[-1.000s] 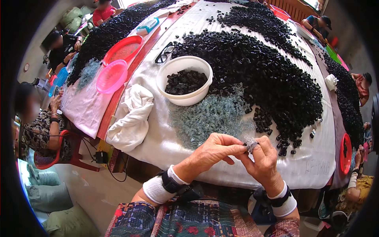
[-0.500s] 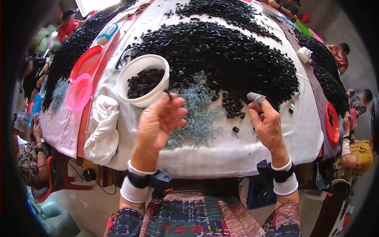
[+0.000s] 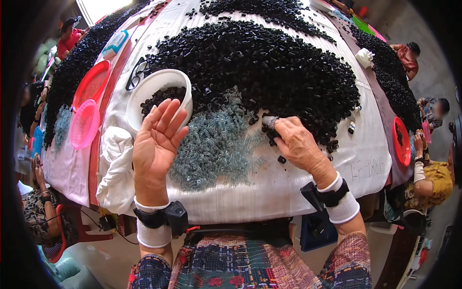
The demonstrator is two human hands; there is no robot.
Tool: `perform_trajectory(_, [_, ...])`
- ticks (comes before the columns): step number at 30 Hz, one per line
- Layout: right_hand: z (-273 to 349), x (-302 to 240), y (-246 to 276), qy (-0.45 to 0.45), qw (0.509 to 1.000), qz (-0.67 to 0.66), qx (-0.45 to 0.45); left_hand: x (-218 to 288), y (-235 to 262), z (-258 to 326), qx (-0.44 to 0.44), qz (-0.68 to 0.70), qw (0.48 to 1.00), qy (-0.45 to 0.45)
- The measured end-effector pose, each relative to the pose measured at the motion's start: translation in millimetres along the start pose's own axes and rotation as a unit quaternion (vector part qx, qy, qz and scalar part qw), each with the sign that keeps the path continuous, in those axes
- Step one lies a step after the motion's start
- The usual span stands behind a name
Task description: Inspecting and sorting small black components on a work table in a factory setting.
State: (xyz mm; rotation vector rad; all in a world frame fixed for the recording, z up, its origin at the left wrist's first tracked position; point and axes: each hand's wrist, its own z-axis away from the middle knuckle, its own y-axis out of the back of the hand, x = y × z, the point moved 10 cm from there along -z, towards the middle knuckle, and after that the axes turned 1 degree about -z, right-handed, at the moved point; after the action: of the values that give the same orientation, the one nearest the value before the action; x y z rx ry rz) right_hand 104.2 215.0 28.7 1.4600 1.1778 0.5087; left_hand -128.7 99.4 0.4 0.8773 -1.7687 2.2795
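- Fingers of the right hand (image 3: pixel 301 144) bend down onto small black pieces (image 3: pixel 269 62) at the near edge of their heap; a grey covering (image 3: pixel 270 122) shows at one fingertip; whether they grasp a piece, I cannot tell.
- Left hand (image 3: pixel 156 144) palm up, its fingers extended and released; it partly hides a white bowl (image 3: pixel 161 81), which holds more black pieces.
- Translucent bluish pieces (image 3: pixel 211 144) lie between the hands, touching the heap; all this rests on a white-covered tabletop (image 3: pixel 298 192).
- Crumpled cloth (image 3: pixel 115 164) left of the left hand; eyeglasses (image 3: pixel 136 73) near the bowl; farther left, a pink basin (image 3: pixel 84 124) and red tray (image 3: pixel 91 86).
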Motion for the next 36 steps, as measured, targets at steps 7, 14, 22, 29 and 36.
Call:
perform_trajectory(7, [22.8,4.5,1.4,0.015,0.998,0.047,-0.032,-47.0,-4.7,24.6,0.011,-0.065,0.994,0.086])
perform_trajectory(14, [10.4,-13.2,12.9,0.042,0.999,0.023,0.027,-95.9,-12.0,40.4,-0.019,-0.087,0.977,0.196])
perform_trajectory(22, [2.6,-29.6,-17.2,0.052,0.997,0.056,-0.020,-107.8,-7.4,49.3,-0.030,-0.101,0.968,0.228])
perform_trajectory(29, [9.0,-8.5,27.6,0.022,0.996,0.047,0.074,-109.5,-6.0,48.1,-0.029,-0.104,0.966,0.233])
perform_trajectory(36, [65.3,16.5,44.2,-0.103,0.992,-0.061,-0.042,-109.5,-3.6,45.2,-0.029,-0.108,0.969,0.222])
